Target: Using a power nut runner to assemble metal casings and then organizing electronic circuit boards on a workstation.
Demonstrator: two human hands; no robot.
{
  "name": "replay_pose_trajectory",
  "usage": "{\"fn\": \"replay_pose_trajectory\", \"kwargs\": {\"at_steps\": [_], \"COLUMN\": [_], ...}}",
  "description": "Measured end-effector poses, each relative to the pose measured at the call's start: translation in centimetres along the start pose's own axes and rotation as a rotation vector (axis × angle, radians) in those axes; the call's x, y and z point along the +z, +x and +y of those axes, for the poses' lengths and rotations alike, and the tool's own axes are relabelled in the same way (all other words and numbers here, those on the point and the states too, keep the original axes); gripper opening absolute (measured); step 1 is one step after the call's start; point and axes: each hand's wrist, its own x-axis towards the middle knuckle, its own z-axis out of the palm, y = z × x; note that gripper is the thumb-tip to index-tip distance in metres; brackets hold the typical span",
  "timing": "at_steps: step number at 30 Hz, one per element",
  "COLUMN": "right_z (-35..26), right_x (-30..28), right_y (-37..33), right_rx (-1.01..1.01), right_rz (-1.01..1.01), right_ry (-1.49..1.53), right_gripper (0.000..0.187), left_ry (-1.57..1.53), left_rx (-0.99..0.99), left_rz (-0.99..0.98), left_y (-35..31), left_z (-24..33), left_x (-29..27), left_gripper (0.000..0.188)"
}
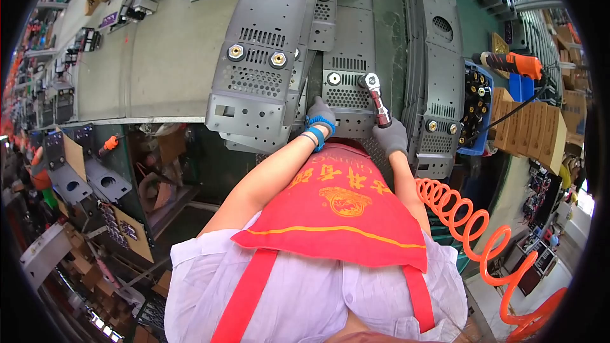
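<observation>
A grey perforated metal panel (346, 51) lies before me, its near end close to my body. My right hand (389, 137), in a grey glove, is closed round the lower end of a ratchet wrench (379, 103) with a red and dark handle. The wrench's round head rests over the panel's right fitting spot and covers it. To its left a hex-nutted fitting (333, 79) sits in the panel. At the panel's left near edge, my gloved left hand (321, 113) grips the metal; some of its fingers are hidden.
Stacked grey panels with brass-centred fittings (254, 76) lie to the left, another panel stack (440, 89) to the right. Beyond it are a blue bin (478, 111) of fittings, an orange-and-black power tool (511, 63) and cardboard boxes (530, 130). An orange coiled hose (470, 228) hangs at right.
</observation>
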Motion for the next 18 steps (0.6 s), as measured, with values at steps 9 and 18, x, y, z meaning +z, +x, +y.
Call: {"fn": "replay_pose_trajectory", "kwargs": {"at_steps": [9,18], "right_z": [-4.2,-4.2], "right_x": [0.3,1.9], "right_y": [-0.8,1.1], "right_rx": [-0.168,-0.120], "right_rz": [-0.127,-0.116], "right_ry": [-0.084,-0.208], "right_gripper": [0.036,0.035], "left_ry": [-0.058,-0.090], "left_rx": [0.026,0.011], "left_rz": [0.035,0.027], "left_y": [0.6,0.5], "left_z": [-0.5,-0.2], "left_x": [1.0,0.9], "left_gripper": [0.024,0.025]}}
